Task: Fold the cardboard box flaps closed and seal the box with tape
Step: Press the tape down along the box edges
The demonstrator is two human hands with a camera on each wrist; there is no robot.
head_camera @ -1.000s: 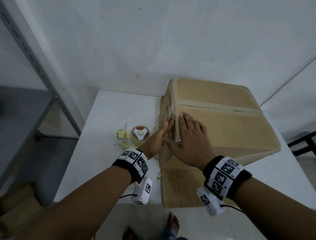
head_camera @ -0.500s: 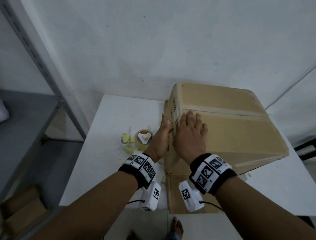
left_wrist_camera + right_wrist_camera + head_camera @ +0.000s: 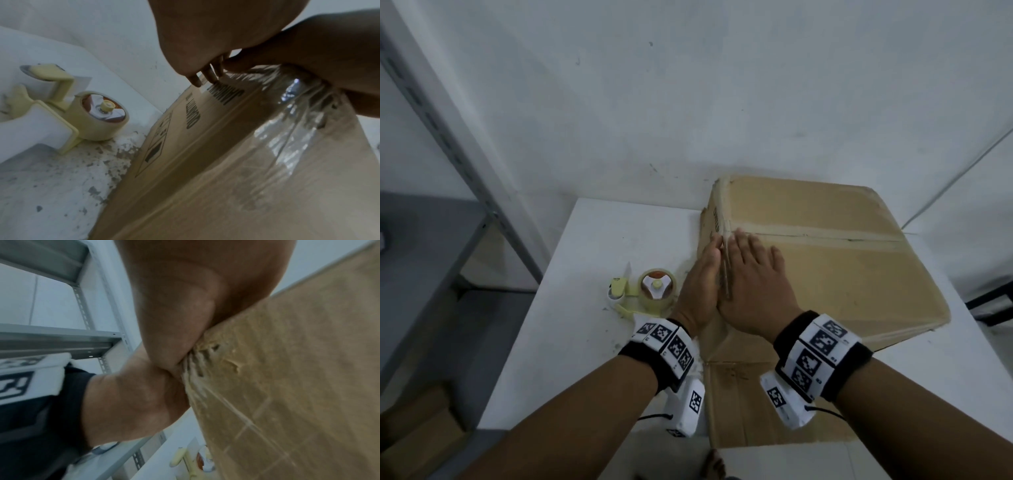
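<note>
Reading left to right, I log: tape dispenser (image 3: 650,296), pale yellow, parked on the white table (image 3: 592,260) beside the cardboard box (image 3: 842,274), within reach for sealing. My left hand (image 3: 700,284), fingers straight, presses flat on the box's left side wall, probably smoothing the clear tape (image 3: 292,116) there. My right hand (image 3: 755,287), also flat and gripping nothing, bears on the top flap at the same edge, holding it shut. One near flap (image 3: 760,407) lies unfolded on the table.
</note>
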